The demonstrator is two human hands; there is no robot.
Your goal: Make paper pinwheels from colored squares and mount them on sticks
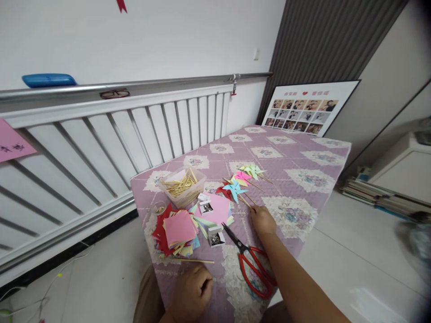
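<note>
My right hand (263, 220) reaches forward over the purple quilted table cover (303, 157), its fingers closed on the stick end of a paper pinwheel (235, 189). More pinwheels (251, 171) lie just beyond it. My left hand (192, 291) rests near the table's front edge as a loose fist; I cannot make out anything in it. A thin wooden stick (195, 260) lies just ahead of that hand. Red-handled scissors (251, 264) lie beside my right forearm.
Stacks of coloured paper squares (178, 229) and a pink sheet (217, 208) lie at the left. A clear tub of wooden sticks (182, 184) stands behind them. Two small boxes of pins (215, 236) sit nearby. A photo board (306, 107) leans at the far end.
</note>
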